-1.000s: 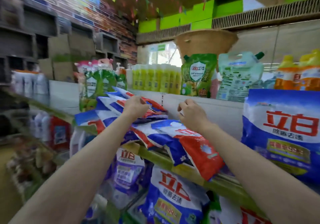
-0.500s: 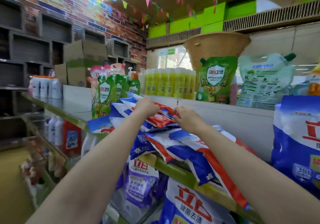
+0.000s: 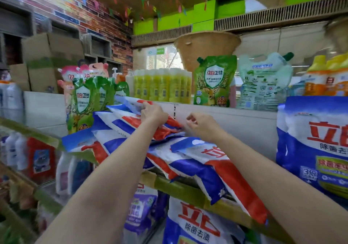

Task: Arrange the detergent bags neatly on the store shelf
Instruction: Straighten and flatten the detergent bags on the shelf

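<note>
Here, the slumped detergent bags (image 3: 169, 149) on the shelf (image 3: 188, 189) are gripped at their far top edges by the left hand (image 3: 153, 112), while the right hand (image 3: 202, 127), curled beside, seems empty.

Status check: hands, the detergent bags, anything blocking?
Left hand grips top bag. Right hand curled at the pile's back edge. Bags overhang shelf.

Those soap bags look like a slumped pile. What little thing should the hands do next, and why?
Probably pull the top bag upright and back toward the shelf's white back panel. The left hand already grips its upper edge; the right hand is at the pile beside it. The bags lie slanted, and the front one hangs over the shelf edge.
</note>
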